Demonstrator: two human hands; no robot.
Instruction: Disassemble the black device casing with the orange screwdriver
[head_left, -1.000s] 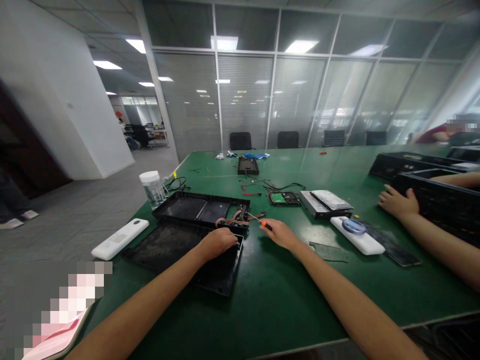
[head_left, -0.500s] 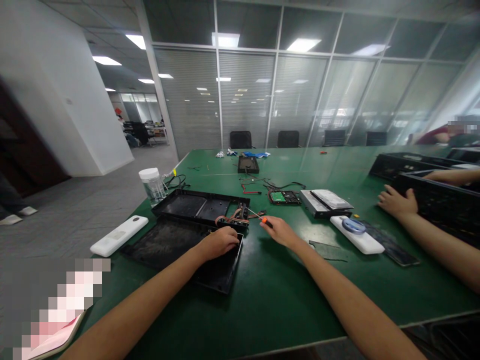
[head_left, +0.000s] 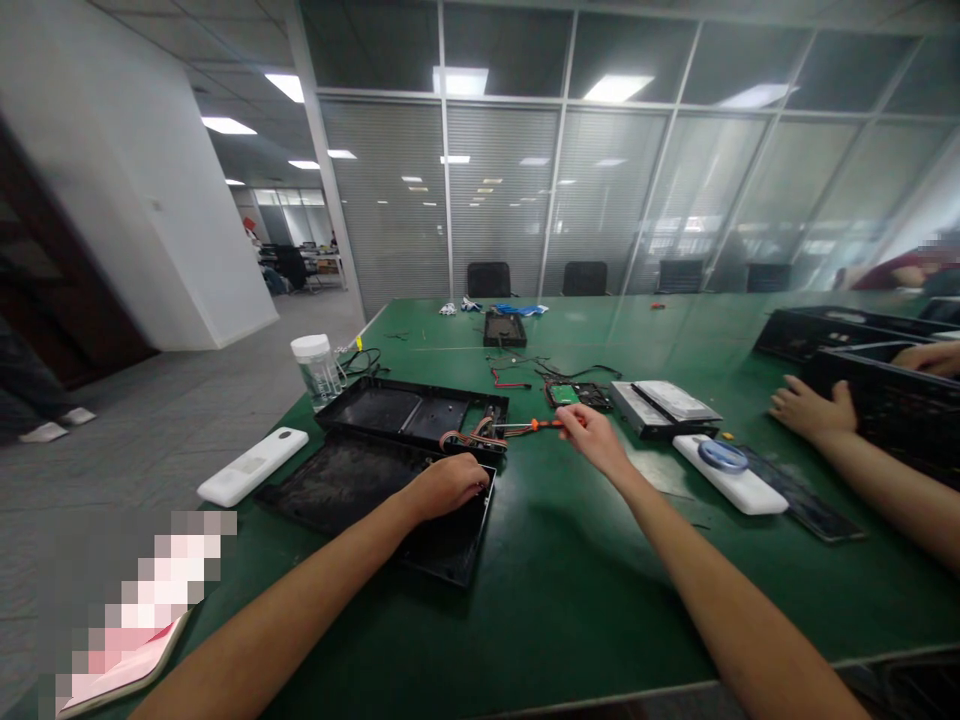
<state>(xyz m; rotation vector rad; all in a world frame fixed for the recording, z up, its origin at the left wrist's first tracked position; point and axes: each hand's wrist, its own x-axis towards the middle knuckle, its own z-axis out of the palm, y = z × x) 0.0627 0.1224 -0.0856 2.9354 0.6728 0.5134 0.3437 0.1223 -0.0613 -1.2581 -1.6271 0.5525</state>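
Observation:
My right hand (head_left: 594,438) is closed on the handle of an orange-and-black screwdriver (head_left: 541,425). Its shaft points left, and the tip is at the wires and small parts in the right end of an open black casing (head_left: 397,408). A striped ribbon cable (head_left: 469,438) curls out of that end. Below it, my left hand (head_left: 454,482) rests at the upper right corner of a flat black cover (head_left: 352,487), fingers curled; what they grip, if anything, is hidden.
A clear bottle with a white lid (head_left: 315,372) stands behind the casing. A green circuit board (head_left: 566,394), a silver drive (head_left: 637,408) and a white device (head_left: 735,478) lie to the right. A co-worker's hand (head_left: 814,408) touches a large black case (head_left: 885,400).
My right hand has moved slightly right and up, and the screwdriver now lies more level, with more of its handle showing. My left hand stays at the cover. The view has shifted slightly.

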